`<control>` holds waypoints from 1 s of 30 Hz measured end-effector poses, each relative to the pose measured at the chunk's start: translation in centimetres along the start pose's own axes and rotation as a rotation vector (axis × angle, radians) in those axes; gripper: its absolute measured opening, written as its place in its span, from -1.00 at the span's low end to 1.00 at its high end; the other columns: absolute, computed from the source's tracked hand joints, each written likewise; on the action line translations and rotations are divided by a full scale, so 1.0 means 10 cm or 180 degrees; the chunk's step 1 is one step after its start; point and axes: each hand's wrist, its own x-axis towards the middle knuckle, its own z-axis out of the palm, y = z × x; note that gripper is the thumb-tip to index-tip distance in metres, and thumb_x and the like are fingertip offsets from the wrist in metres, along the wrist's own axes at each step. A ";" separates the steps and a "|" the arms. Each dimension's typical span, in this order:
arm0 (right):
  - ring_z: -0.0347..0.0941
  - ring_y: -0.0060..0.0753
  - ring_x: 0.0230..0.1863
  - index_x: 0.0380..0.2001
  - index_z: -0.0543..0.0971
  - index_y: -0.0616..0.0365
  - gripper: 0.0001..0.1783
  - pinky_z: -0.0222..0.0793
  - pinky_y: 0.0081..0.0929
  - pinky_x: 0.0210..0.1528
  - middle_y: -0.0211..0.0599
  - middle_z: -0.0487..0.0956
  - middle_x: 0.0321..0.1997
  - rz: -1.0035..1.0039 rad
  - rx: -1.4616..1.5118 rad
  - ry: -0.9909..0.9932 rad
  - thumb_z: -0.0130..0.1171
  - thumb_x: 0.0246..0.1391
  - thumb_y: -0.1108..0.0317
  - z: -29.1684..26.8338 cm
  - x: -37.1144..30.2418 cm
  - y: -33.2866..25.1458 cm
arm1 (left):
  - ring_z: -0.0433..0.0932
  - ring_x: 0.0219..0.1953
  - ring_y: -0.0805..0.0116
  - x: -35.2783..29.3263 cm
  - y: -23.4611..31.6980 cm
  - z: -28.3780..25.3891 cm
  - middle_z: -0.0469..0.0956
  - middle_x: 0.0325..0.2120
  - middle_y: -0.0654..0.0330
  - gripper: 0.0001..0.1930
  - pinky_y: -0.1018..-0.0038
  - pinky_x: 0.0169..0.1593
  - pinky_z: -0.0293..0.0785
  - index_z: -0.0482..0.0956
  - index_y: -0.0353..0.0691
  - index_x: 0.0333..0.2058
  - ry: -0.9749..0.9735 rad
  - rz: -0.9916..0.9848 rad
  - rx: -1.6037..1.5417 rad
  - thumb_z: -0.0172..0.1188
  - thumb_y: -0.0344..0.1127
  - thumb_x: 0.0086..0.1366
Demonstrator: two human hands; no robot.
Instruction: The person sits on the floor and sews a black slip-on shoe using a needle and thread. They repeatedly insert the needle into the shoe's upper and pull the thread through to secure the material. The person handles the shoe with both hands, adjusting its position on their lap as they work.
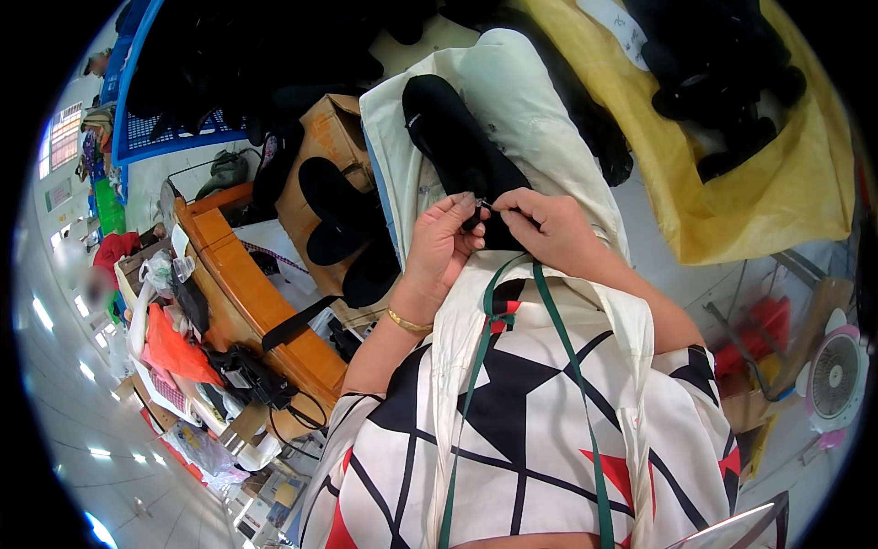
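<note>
A white cloth [553, 128] is the nearest carrier, with a long black shoe-shaped piece [444, 133] lying on it; what props the cloth up is hidden. Just left of the white cloth, a cardboard box [337, 121] bears several dark rounded pieces [331, 194]. Farther left of the cloth stands an orange-brown wooden worktop [229, 256], a black strap [300, 323] lying across it. Right of the cloth, a yellow sheet [741, 224] carries a heap of black pieces [727, 69] and a pale flat piece [615, 29].
</note>
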 end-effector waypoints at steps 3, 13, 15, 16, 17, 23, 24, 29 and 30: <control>0.37 -0.61 -0.56 -0.20 0.62 0.21 -0.85 0.33 -0.60 -0.46 -0.27 0.58 -0.50 -0.0136 -0.0008 0.0074 0.19 0.15 0.51 0.02 0.01 0.01 | 0.56 -0.51 0.51 0.01 0.00 -0.01 0.62 -0.41 0.18 -0.88 0.62 -0.48 0.56 0.58 -0.27 -0.21 -0.0009 -0.0028 -0.0034 0.18 -0.34 0.40; 0.40 -0.58 -0.57 -0.20 0.62 0.21 -0.84 0.34 -0.59 -0.47 -0.25 0.59 -0.50 -0.0133 -0.0033 0.0085 0.18 0.13 0.52 0.03 0.02 0.00 | 0.57 -0.49 0.50 0.02 -0.02 -0.04 0.62 -0.39 0.17 -0.88 0.62 -0.46 0.57 0.57 -0.27 -0.20 -0.0037 -0.0042 -0.0095 0.18 -0.35 0.40; 0.40 -0.58 -0.57 -0.20 0.62 0.22 -0.84 0.34 -0.59 -0.47 -0.24 0.60 -0.50 -0.0135 -0.0046 0.0096 0.18 0.13 0.52 0.03 0.02 0.01 | 0.57 -0.49 0.50 0.01 -0.02 -0.04 0.62 -0.39 0.17 -0.88 0.62 -0.46 0.57 0.57 -0.27 -0.20 -0.0044 -0.0042 -0.0105 0.18 -0.35 0.40; 0.41 -0.57 -0.57 -0.20 0.62 0.22 -0.84 0.34 -0.59 -0.47 -0.24 0.60 -0.49 -0.0132 -0.0054 0.0090 0.18 0.13 0.52 0.03 0.02 0.01 | 0.57 -0.49 0.50 0.01 -0.02 -0.03 0.62 -0.39 0.17 -0.88 0.62 -0.46 0.58 0.57 -0.27 -0.20 -0.0049 -0.0041 -0.0106 0.18 -0.35 0.40; 0.41 -0.57 -0.57 -0.20 0.62 0.21 -0.84 0.34 -0.59 -0.47 -0.24 0.60 -0.49 -0.0129 -0.0061 0.0085 0.18 0.13 0.52 0.03 0.02 0.01 | 0.57 -0.49 0.50 0.01 -0.02 -0.03 0.62 -0.39 0.17 -0.88 0.62 -0.46 0.58 0.57 -0.26 -0.20 -0.0053 -0.0040 -0.0106 0.18 -0.34 0.40; 0.39 -0.62 -0.57 -0.20 0.63 0.21 -0.84 0.33 -0.60 -0.47 -0.31 0.60 -0.50 -0.0033 -0.0003 0.0019 0.17 0.14 0.52 0.02 0.04 0.01 | 0.57 -0.47 0.51 -0.01 -0.05 -0.01 0.62 -0.37 0.18 -0.88 0.62 -0.44 0.59 0.57 -0.24 -0.20 -0.0020 0.0094 0.0069 0.19 -0.32 0.39; 0.38 -0.63 -0.57 -0.20 0.63 0.22 -0.85 0.32 -0.61 -0.47 -0.33 0.59 -0.52 0.0008 0.0011 -0.0004 0.17 0.15 0.51 0.02 0.04 0.00 | 0.58 -0.46 0.49 -0.02 -0.05 0.01 0.62 -0.36 0.18 -0.88 0.61 -0.43 0.59 0.57 -0.23 -0.20 -0.0020 0.0133 0.0048 0.19 -0.32 0.40; 0.36 -0.66 -0.56 -0.20 0.59 0.23 -0.86 0.32 -0.58 -0.46 -0.38 0.52 -0.57 0.0731 0.0394 -0.0291 0.15 0.19 0.45 -0.02 0.05 -0.06 | 0.62 -0.42 0.46 -0.03 -0.08 -0.02 0.64 -0.31 0.18 -0.89 0.56 -0.39 0.62 0.56 -0.22 -0.15 -0.0122 0.0308 -0.0174 0.18 -0.37 0.39; 0.37 -0.63 -0.56 -0.20 0.58 0.23 -0.86 0.35 -0.55 -0.45 -0.35 0.52 -0.57 0.0904 0.0455 -0.0340 0.15 0.20 0.43 -0.02 0.05 -0.06 | 0.62 -0.41 0.47 -0.03 -0.08 -0.03 0.64 -0.31 0.19 -0.88 0.57 -0.38 0.62 0.57 -0.22 -0.14 -0.0151 0.0337 -0.0055 0.19 -0.39 0.38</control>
